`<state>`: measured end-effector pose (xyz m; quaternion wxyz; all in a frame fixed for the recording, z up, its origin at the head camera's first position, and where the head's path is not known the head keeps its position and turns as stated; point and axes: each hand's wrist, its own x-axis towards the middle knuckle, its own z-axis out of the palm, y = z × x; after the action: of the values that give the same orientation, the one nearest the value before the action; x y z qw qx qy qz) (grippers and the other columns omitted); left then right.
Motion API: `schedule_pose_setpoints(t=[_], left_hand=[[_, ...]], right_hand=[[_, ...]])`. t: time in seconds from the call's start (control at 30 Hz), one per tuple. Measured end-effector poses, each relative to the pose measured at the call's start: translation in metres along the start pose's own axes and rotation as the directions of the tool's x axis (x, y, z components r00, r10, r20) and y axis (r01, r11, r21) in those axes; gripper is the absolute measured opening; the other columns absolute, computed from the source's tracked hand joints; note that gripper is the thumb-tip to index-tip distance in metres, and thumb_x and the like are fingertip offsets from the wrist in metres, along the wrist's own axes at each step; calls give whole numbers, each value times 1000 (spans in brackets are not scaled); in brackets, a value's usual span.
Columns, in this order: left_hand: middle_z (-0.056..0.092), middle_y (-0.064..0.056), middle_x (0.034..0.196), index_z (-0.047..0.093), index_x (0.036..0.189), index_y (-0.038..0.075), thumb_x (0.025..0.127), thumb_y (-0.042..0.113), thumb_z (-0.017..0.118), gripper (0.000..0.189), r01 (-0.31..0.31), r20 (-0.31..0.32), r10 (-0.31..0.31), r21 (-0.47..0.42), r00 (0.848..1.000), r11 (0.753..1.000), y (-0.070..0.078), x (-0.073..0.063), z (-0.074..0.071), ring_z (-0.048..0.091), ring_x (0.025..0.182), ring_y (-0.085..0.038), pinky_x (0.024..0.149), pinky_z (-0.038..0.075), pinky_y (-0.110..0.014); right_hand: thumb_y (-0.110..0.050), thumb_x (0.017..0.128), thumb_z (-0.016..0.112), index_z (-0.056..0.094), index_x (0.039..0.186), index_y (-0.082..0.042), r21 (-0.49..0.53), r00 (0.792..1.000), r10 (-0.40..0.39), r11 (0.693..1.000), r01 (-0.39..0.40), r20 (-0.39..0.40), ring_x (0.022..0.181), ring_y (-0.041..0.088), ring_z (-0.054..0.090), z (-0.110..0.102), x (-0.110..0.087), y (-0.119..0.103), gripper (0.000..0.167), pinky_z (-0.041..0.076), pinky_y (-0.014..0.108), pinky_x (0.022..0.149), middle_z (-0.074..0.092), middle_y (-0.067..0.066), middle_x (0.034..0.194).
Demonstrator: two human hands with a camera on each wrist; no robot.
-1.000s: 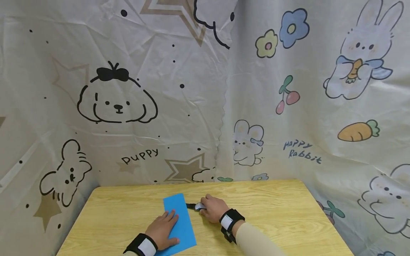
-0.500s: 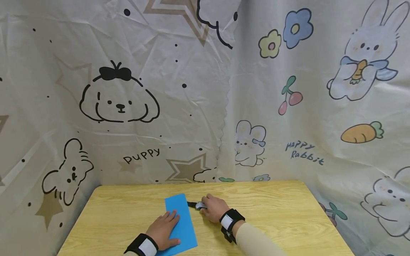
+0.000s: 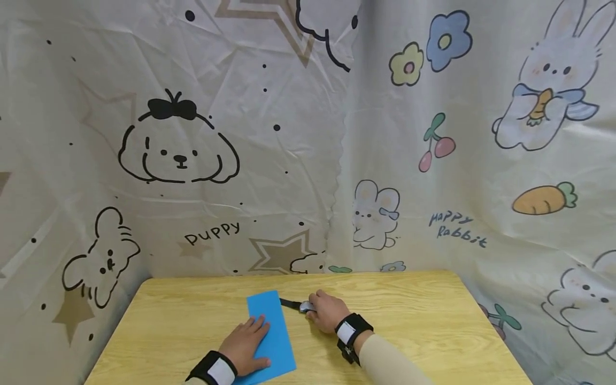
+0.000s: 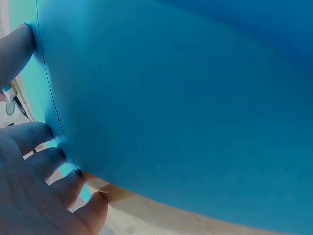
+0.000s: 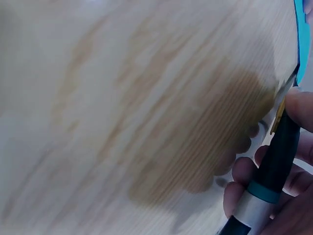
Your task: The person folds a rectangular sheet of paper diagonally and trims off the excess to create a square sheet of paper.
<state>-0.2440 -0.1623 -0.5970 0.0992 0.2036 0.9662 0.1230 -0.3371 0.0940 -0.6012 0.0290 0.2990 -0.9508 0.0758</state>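
A folded-looking blue sheet of paper (image 3: pixel 274 331) lies lengthwise on the table. My left hand (image 3: pixel 245 345) rests on it with fingers spread, pressing near its left side. In the left wrist view the paper (image 4: pixel 181 107) fills most of the picture, and a thin dark line runs along it by the fingertips. My right hand (image 3: pixel 329 311) grips what looks like a utility knife (image 3: pixel 306 307), with a silver-grey body and a dark blade. The blade's tip is at the paper's upper right edge. In the right wrist view the knife (image 5: pixel 274 166) shows a teal band.
The light wooden table (image 3: pixel 409 321) extends on both sides of the paper. A cream cloth (image 3: pixel 269 160) with cartoon prints hangs behind it and at the sides. Black bands with a white patch are around both wrists.
My right hand has shifted slightly right and away from me with the knife, whose dark blade shows longer. The left hand and the paper stay in place.
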Motion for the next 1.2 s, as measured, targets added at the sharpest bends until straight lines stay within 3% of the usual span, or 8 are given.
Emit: schedule_pose_setpoints(t=[0.2,0.4,0.57,0.93,1.2], left_hand=[[39,-15,148,47,141,8,78,57,70,83,7,16,-8,24,1000,1000,0,3,1,34,135,-41,104,33,-58],[39,-15,148,48,140,8,77,57,70,83,8,4,-8,33,1000,999,1,3,1,34,135,-41,105,32,-58],[39,-15,148,48,140,7,77,56,71,83,1,-7,-1,21,1000,1000,-4,1,1,34,135,-42,104,32,-58],[37,-14,149,46,142,9,78,59,68,84,14,29,-15,28,999,1000,-2,4,3,33,136,-41,105,31,-58],[38,-15,149,48,140,8,77,57,70,83,16,9,-16,28,1000,999,0,3,4,33,135,-41,105,31,-58]], right_hand=[[-36,94,60,60,108,-16,23,1000,-17,1000,17,2,64,7,45,2,8,-12,25,42,23,54,48,-3,86],[-36,94,61,60,108,-16,26,999,34,999,-35,23,65,8,45,-2,0,-2,25,42,25,56,48,-3,86],[-36,93,61,59,107,-16,24,999,28,999,-29,24,66,8,46,-6,-4,2,24,43,25,57,49,-3,87],[-36,94,61,60,110,-16,18,1000,-3,1000,3,24,68,8,49,0,15,-16,26,45,25,57,51,-2,89],[-36,93,62,60,111,-15,-11,998,68,998,-67,8,68,11,52,2,6,6,28,46,28,56,53,0,89]])
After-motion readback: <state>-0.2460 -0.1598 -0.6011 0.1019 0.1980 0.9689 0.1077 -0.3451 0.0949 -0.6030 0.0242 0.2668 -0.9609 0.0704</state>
